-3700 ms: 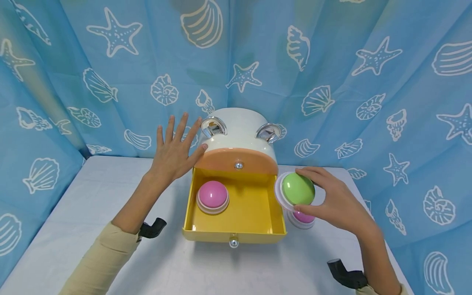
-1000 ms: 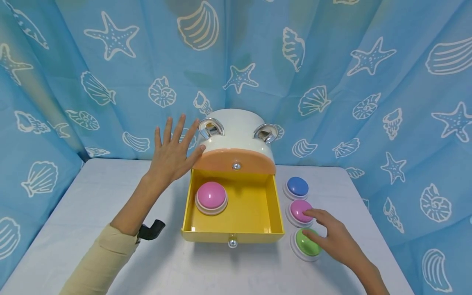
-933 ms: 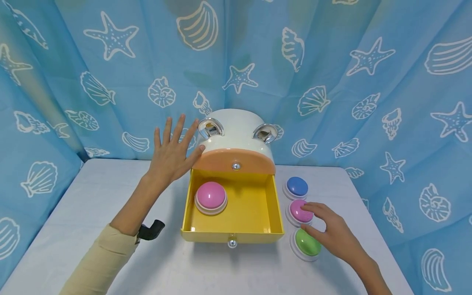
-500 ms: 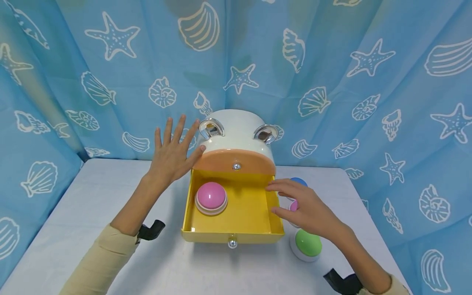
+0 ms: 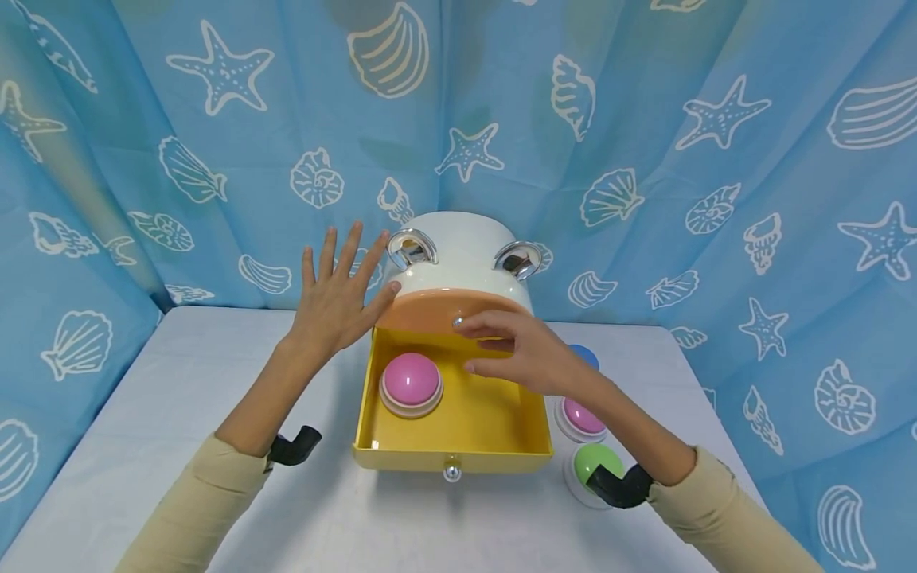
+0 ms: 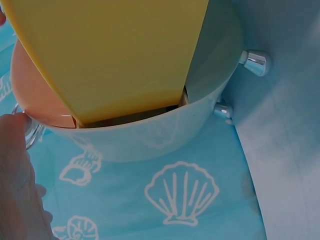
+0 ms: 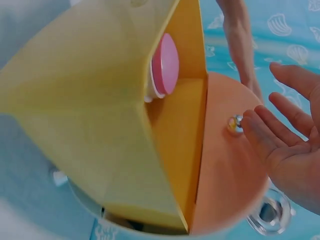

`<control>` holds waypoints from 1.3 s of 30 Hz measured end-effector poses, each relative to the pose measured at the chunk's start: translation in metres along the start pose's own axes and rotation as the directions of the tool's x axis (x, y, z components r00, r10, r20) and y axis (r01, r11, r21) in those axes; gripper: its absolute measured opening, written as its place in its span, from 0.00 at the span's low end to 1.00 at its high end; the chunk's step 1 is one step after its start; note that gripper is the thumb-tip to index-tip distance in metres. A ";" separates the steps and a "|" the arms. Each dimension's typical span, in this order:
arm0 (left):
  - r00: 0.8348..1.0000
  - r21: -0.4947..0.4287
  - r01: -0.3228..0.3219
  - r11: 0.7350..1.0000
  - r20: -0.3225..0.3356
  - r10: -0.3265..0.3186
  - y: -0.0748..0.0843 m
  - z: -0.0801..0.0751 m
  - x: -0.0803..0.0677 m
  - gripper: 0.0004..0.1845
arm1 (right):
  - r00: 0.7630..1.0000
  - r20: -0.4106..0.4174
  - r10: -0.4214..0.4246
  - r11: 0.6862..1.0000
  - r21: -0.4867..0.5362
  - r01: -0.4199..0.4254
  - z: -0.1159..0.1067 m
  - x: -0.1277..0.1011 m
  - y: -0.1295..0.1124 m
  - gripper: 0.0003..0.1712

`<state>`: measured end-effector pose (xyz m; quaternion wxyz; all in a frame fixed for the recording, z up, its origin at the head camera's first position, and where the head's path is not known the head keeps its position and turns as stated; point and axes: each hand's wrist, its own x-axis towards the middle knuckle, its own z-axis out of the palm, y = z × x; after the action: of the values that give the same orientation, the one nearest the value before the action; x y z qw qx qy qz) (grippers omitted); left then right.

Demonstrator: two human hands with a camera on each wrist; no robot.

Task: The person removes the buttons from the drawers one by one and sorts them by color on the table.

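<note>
A white round cabinet [image 5: 458, 247] stands at the back of the table, its yellow lower drawer [image 5: 494, 406] pulled out. A pink dome button [image 5: 411, 380] lies in the drawer's left half. My left hand [image 5: 358, 274] presses flat, fingers spread, against the cabinet's left side. My right hand [image 5: 476, 344] reaches over the drawer with straight fingers, its index tip at the silver knob [image 5: 457, 321] of the orange upper drawer front [image 5: 430, 306]. The right wrist view shows the right hand [image 7: 280, 125] beside that knob [image 7: 233, 123], holding nothing.
Three buttons sit on the table right of the drawer: blue [image 5: 589, 355] mostly behind my right hand, pink [image 5: 583, 417], and green [image 5: 595, 460] partly behind the wrist camera mount. Blue seashell curtains [image 5: 645, 159] close in the back and sides. The table [image 5: 179, 398] is white.
My right hand has left the green button on the table and moved up and left, across the open drawer, to the upper drawer's knob. My left hand stays against the cabinet.
</note>
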<state>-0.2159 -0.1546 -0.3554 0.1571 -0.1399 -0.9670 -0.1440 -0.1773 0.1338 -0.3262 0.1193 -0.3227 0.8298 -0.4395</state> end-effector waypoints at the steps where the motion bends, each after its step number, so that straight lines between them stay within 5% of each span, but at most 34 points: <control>1: 1.000 0.000 0.001 1.000 0.001 -0.001 0.000 0.000 0.000 0.39 | 1.000 0.007 -0.011 1.000 0.003 0.011 0.002 0.005 0.000 0.27; 7: 1.000 0.015 0.002 1.000 0.005 -0.002 0.001 0.001 0.000 0.39 | 0.994 0.083 -0.070 0.996 -0.054 0.074 0.016 0.026 0.001 0.27; 12: 1.000 0.015 0.000 1.000 0.003 0.000 0.001 0.000 0.001 0.39 | 0.986 0.162 -0.030 0.982 -0.178 0.059 0.027 0.038 0.002 0.28; 19: 1.000 0.015 -0.004 1.000 -0.006 0.004 0.002 0.001 0.002 0.39 | 0.957 0.291 0.001 0.984 -0.172 0.052 0.036 0.051 0.009 0.31; 30: 1.000 0.000 -0.003 1.000 0.003 0.003 0.000 0.001 0.002 0.39 | 0.941 0.334 0.058 0.989 -0.149 -0.008 0.044 0.051 0.022 0.34; 39: 1.000 -0.005 -0.002 1.000 -0.003 0.002 0.000 0.000 0.000 0.38 | 0.951 0.309 0.029 0.980 -0.196 0.034 0.049 0.050 0.025 0.42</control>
<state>-0.2164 -0.1545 -0.3554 0.1581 -0.1411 -0.9662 -0.1466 -0.2028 0.0798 -0.3713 0.2146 -0.3990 0.8401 -0.2982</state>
